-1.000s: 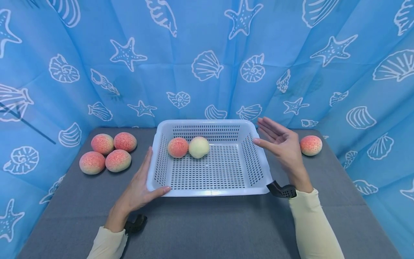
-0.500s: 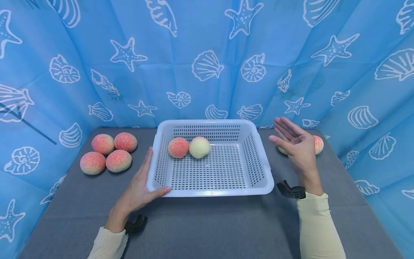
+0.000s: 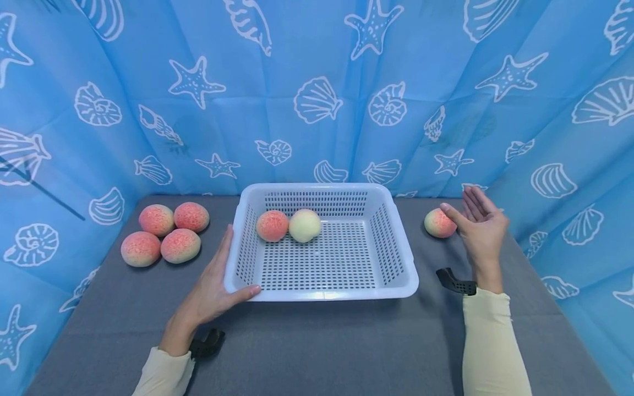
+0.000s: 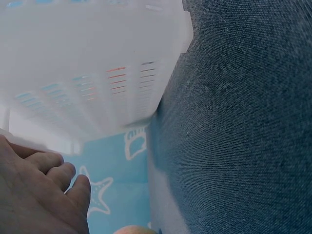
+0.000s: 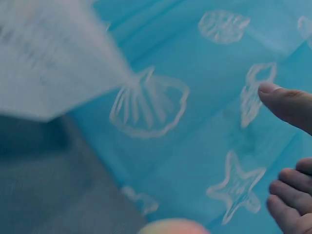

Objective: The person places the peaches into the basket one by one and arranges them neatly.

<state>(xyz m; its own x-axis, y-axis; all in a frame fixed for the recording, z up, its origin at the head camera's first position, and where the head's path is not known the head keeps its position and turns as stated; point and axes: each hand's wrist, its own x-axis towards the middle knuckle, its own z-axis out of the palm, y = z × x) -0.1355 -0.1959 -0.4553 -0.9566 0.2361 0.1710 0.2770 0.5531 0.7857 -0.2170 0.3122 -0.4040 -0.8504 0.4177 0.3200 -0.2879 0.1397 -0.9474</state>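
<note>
left hand (image 3: pixel 216 291) with thumb wide of its fingers; right hand (image 3: pixel 481 231) palm inward, thumb apart

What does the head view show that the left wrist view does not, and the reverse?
Head view only: the right hand and the peach near its thumb.
Left wrist view only: the outer face of the basket's wall, seen from low down.
Both: the left hand, the basket, grey cloth and blue curtain.
</note>
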